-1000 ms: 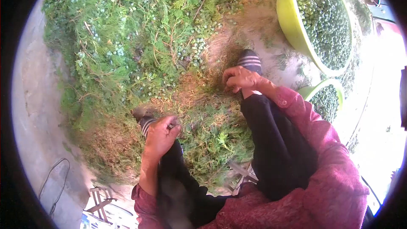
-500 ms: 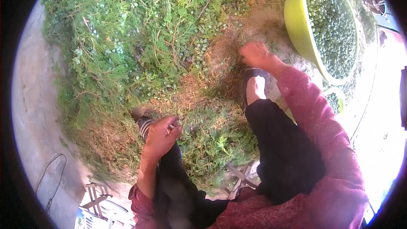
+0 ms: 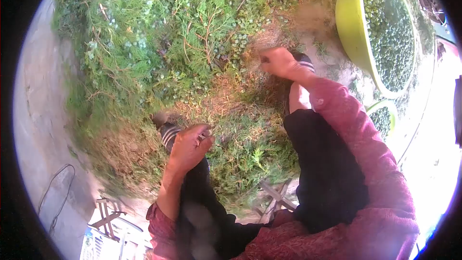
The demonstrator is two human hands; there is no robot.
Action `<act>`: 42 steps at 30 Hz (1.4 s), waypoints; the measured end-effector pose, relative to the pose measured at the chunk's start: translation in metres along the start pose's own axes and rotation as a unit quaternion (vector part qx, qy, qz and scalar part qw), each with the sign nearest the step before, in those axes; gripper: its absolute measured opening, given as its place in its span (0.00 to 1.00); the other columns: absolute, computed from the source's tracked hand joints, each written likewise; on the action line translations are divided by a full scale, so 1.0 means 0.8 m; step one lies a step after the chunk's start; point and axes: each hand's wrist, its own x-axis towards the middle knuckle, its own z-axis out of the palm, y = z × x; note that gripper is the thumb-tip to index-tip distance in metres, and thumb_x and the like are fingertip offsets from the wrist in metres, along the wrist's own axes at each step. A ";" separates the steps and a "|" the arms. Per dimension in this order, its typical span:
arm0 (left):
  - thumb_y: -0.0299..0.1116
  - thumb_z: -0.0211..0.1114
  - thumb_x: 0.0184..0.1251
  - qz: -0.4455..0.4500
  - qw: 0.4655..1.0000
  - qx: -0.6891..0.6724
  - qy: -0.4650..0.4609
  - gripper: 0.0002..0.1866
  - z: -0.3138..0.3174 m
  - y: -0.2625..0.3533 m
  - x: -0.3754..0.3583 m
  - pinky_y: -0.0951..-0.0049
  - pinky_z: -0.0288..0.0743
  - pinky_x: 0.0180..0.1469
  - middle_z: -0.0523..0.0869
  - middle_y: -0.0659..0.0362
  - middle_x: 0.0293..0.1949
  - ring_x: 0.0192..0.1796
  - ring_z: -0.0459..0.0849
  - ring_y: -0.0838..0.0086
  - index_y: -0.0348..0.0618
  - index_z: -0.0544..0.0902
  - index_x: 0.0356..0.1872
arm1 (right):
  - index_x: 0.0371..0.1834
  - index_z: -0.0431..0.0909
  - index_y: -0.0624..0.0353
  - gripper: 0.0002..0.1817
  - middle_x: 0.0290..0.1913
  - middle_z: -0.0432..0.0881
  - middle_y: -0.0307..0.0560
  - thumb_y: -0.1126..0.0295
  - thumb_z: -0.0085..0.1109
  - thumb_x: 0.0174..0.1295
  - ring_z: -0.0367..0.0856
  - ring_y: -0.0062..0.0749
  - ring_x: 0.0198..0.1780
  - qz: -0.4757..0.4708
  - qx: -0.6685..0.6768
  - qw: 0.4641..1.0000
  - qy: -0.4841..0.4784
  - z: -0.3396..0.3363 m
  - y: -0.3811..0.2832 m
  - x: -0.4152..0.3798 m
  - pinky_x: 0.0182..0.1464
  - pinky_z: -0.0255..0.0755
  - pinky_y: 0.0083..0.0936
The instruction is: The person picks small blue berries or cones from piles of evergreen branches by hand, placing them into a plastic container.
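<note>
My left hand [image 3: 191, 148] is closed above my left shoe, fingers curled in and thumb pressed against them. A small pale bit shows between its fingertips, too small to name. My right hand [image 3: 278, 61] hovers near my right shoe, at the edge of a heap of green conifer cuttings [image 3: 202, 33]. Its fingers are bent together, and whatever they hold, if anything, is hidden. Small bluish-green cones [image 3: 130, 43] show among the sprigs. Shorter green and brown clippings [image 3: 240, 149] lie between my feet.
A yellow-green tub [image 3: 351, 24] filled with small green cones stands at the upper right. Below it is a smaller green-rimmed container [image 3: 393, 115], also holding green cones. A wooden folding stool [image 3: 276, 197] is beneath me. A dark cable [image 3: 57, 197] lies on the concrete at lower left.
My right hand has moved left, toward the heap. My left hand has shifted slightly up and right and stays closed. The tub appears farther right as the view shifts.
</note>
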 end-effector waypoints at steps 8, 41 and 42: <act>0.36 0.63 0.55 0.015 1.000 -0.019 0.003 0.16 0.009 -0.015 0.001 0.72 0.73 0.33 0.82 0.55 0.30 0.29 0.80 0.70 0.40 0.79 0.43 | 0.41 0.76 0.59 0.14 0.32 0.79 0.43 0.66 0.55 0.52 0.79 0.28 0.34 0.073 0.222 0.953 -0.193 -0.037 -0.051 -0.029 0.38 0.74 0.23; 0.33 0.64 0.54 0.033 0.997 -0.068 0.006 0.13 0.017 -0.021 0.001 0.70 0.71 0.32 0.78 0.54 0.27 0.27 0.78 0.68 0.37 0.77 0.38 | 0.35 0.77 0.61 0.13 0.26 0.79 0.41 0.65 0.56 0.50 0.76 0.26 0.26 0.048 0.372 0.897 -0.232 -0.014 -0.023 -0.066 0.31 0.71 0.26; 0.33 0.64 0.54 0.039 0.997 -0.066 0.003 0.13 0.017 -0.019 0.002 0.70 0.71 0.32 0.79 0.53 0.28 0.28 0.78 0.68 0.37 0.77 0.38 | 0.37 0.76 0.61 0.12 0.26 0.78 0.39 0.65 0.56 0.53 0.74 0.20 0.25 0.125 0.471 0.831 -0.268 -0.022 -0.025 -0.066 0.29 0.70 0.21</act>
